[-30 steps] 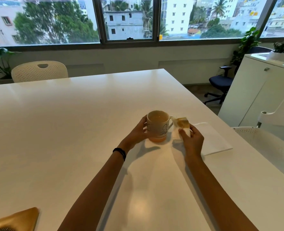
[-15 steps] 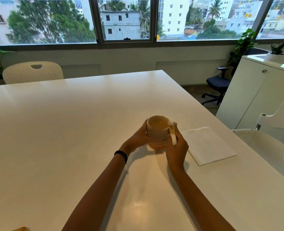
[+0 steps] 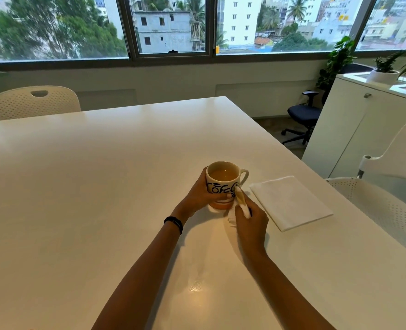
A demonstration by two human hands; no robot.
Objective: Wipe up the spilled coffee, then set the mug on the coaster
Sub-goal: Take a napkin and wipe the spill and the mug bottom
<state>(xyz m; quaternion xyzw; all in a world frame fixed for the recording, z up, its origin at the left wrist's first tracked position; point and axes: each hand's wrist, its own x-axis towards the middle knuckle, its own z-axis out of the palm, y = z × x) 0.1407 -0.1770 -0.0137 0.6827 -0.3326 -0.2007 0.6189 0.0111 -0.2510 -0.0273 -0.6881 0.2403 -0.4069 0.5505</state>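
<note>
On the white desk [image 3: 102,186], toward its right edge, stands the mug [image 3: 223,173] of brown liquid, with the left hand [image 3: 200,195] wrapped round its side. The right hand [image 3: 252,225] pinches a coffee-stained tissue [image 3: 241,201] against the mug's lower side. A folded white napkin [image 3: 290,202] lies just beside them.
</note>
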